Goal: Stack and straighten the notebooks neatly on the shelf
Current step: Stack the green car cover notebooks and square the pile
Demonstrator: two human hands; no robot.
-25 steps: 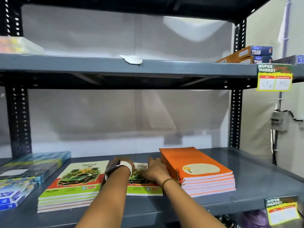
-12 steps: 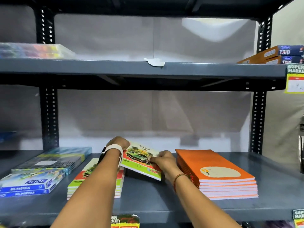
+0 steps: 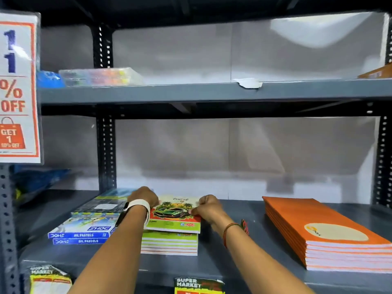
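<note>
A green-and-red car notebook sits on top of a stack of matching notebooks on the grey shelf. Its front edge overhangs the stack a little. My left hand grips its left side, with a white watch on the wrist. My right hand pinches its right edge. To the right, apart from my hands, lies a stack of orange notebooks.
Blue oil pastel boxes lie left of the green stack, with a dark flat pack behind them. Black perforated uprights frame the bay. An upper shelf holds a clear case. A sale sign hangs at left.
Both hands lifted the loose car notebook off the shelf and carried it left onto the green stack. The view has shifted left.
</note>
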